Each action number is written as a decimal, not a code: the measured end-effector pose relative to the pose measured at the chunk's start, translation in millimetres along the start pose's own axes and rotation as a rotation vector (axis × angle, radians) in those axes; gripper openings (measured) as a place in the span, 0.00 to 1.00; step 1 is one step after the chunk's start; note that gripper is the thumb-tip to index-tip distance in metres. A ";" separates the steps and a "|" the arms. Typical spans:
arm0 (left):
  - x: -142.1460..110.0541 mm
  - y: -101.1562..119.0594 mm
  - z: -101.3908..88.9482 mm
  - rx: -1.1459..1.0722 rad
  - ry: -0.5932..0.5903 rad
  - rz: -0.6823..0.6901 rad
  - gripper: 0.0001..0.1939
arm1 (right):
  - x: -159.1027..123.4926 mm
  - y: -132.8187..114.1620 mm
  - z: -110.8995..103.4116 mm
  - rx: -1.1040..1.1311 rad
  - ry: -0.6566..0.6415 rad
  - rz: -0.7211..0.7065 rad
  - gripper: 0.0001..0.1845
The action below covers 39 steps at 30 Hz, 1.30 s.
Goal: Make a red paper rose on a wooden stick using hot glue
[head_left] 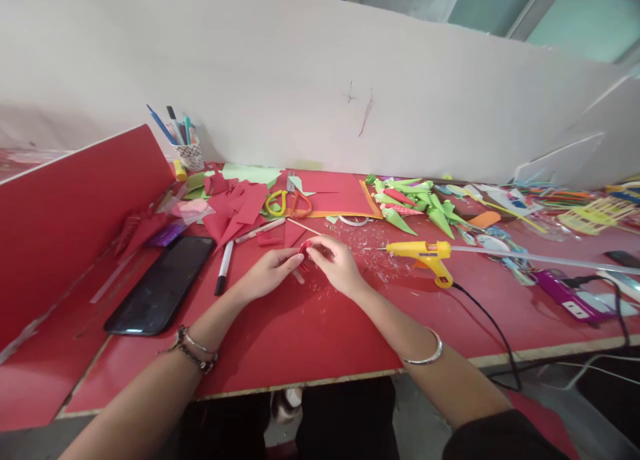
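Note:
Between my fingertips is a small piece of red paper (304,248), curled at its upper edge. My left hand (270,271) pinches it from the left, and my right hand (336,263) grips it from the right, so both are closed on it. Fingers hide part of the paper. Just beyond my hands lie a thin pale stick (304,227) and scissors with yellow and orange handles (301,205). A white marker with a black cap (225,268) rests left of my left hand. Right of my right hand, a yellow glue gun (423,252) lies on its side.
A black phone (163,285) lies at the left near a red upright panel (80,227). Cut red paper (240,210) is heaped behind it, by a pen cup (190,156). Green paper cones (415,200) are piled at back right. A purple power strip (570,300) trails cables.

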State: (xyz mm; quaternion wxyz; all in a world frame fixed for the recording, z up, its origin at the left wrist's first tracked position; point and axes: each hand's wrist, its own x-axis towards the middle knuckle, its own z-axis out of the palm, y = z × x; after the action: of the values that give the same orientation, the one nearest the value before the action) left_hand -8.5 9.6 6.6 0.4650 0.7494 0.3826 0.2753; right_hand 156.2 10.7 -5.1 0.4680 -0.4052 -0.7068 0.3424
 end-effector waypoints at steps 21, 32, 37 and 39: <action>-0.1 1.3 1.5 -0.115 0.066 0.012 0.16 | -2.2 -9.4 -2.0 -0.214 -0.019 -0.149 0.04; 1.2 -1.4 0.0 -0.084 0.192 0.026 0.18 | -1.3 -5.2 -2.7 -0.153 -0.058 -0.170 0.05; 2.6 -4.5 -1.7 -0.059 0.197 0.066 0.16 | -1.1 -3.5 -3.9 -0.162 -0.082 -0.179 0.05; 2.6 -4.8 -2.8 -0.054 0.192 0.068 0.16 | -1.1 -2.7 -4.1 -0.173 -0.095 -0.194 0.06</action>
State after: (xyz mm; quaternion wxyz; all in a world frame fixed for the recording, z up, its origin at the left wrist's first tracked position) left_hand -10.7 14.4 3.5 0.4365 0.7193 0.3923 0.3717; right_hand 159.6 9.0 -1.8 0.4283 -0.3572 -0.7908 0.2524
